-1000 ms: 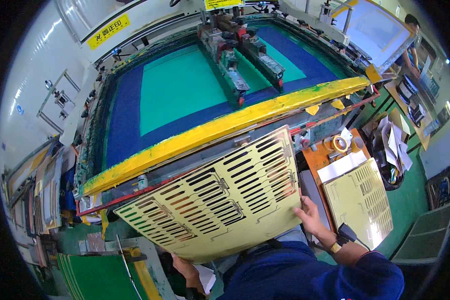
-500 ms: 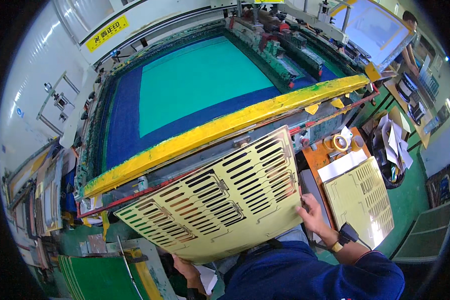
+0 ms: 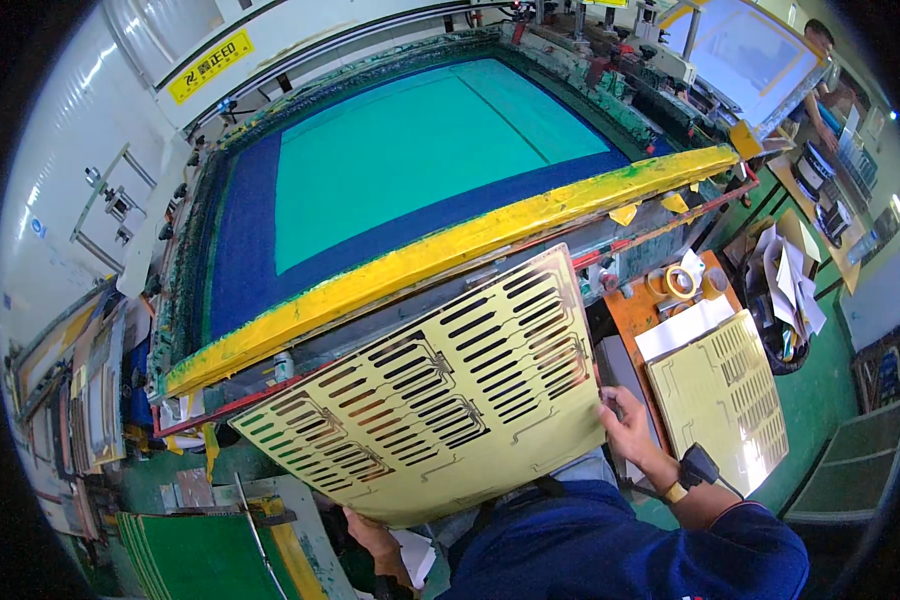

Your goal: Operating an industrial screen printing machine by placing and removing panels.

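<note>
Right hand (image 3: 624, 424) — fingers closed — pinches a flat, pale-gold, dark-barred rectangular panel (image 3: 440, 390). Left hand (image 3: 370, 532) grips its lower edge, fingertips hidden.

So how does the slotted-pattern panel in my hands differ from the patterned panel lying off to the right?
The held panel is gripped by its edges in your left hand and right hand; the right-side panel lies untouched. The held panel looks larger in this view than the right-side panel. The held panel's slot pattern looks darker; the right-side panel's looks fainter, with bright glare near its lower edge. Both are pale yellow with rows of slot shapes.
</note>
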Demonstrator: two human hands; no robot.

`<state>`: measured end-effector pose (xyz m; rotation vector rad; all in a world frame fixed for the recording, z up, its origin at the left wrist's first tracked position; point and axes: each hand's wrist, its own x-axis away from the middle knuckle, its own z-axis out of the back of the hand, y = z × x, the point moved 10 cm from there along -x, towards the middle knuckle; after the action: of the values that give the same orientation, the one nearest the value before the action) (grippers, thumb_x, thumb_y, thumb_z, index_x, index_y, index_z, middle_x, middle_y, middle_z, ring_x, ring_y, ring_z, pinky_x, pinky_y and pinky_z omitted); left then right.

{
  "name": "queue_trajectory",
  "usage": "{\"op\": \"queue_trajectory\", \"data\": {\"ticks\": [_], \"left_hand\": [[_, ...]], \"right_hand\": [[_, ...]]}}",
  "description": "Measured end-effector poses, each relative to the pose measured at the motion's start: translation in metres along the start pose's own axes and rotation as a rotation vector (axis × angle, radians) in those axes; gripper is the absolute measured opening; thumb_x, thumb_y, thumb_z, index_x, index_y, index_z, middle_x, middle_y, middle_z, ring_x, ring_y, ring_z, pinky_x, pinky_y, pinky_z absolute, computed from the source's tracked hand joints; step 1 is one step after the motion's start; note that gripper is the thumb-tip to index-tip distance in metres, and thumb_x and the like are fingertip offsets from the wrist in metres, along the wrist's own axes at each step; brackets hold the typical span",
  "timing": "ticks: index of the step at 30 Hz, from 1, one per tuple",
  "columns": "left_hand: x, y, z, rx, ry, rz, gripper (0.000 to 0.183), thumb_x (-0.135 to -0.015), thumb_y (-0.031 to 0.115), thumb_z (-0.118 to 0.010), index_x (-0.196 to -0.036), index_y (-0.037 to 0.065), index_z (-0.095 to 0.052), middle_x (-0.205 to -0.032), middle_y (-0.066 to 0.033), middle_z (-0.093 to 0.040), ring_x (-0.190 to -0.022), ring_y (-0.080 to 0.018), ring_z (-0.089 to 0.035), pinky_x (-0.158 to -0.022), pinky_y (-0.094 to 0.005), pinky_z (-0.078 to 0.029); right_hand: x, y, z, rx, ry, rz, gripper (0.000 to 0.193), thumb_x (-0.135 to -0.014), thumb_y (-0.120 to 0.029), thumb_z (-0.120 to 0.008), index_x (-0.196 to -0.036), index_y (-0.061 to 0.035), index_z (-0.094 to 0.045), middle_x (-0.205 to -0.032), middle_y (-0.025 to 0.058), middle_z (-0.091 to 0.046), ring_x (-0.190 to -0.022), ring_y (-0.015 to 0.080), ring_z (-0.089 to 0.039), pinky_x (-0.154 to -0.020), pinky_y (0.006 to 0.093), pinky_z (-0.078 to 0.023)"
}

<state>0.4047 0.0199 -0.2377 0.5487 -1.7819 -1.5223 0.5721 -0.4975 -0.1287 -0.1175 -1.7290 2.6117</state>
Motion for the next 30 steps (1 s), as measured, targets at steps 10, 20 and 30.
{"op": "queue_trajectory", "data": {"ticks": [10, 20, 30], "left_hand": [[0.009, 0.012, -0.005, -0.058, 0.019, -0.041, 0.058, -0.101, 0.044, -0.037, -0.126, -0.006, -0.053, -0.118, -0.0141, -0.061, -0.104, -0.0251, -0.059, -0.090, -0.0387, -0.046], [-0.005, -0.008, -0.006, 0.014, 0.000, -0.097, 0.050, -0.102, 0.037, -0.037, -0.120, -0.004, -0.058, -0.114, -0.0115, -0.064, -0.100, -0.0213, -0.060, -0.087, -0.0351, -0.048], [-0.074, 0.110, -0.134, -0.197, -0.374, 0.055, 0.048, -0.101, 0.036, -0.042, -0.119, -0.004, -0.060, -0.111, -0.0112, -0.065, -0.098, -0.0206, -0.062, -0.086, -0.0338, -0.049]], "right_hand": [[0.001, -0.004, 0.004, 0.022, 0.022, 0.002, 0.019, -0.093, -0.008, -0.056, -0.104, 0.0042, -0.064, -0.088, 0.0154, -0.062, -0.080, 0.0221, -0.060, -0.073, 0.0317, -0.047], [-0.009, 0.000, -0.003, 0.044, 0.019, 0.081, 0.015, -0.093, -0.008, -0.057, -0.097, 0.0050, -0.065, -0.085, 0.0138, -0.061, -0.077, 0.0208, -0.059, -0.071, 0.0311, -0.047], [-0.088, 0.045, 0.101, 0.116, 0.260, 0.113, 0.047, -0.100, -0.031, -0.046, -0.133, 0.0023, -0.047, -0.126, 0.0152, -0.054, -0.120, 0.0238, -0.046, -0.106, 0.0346, -0.033]]}}
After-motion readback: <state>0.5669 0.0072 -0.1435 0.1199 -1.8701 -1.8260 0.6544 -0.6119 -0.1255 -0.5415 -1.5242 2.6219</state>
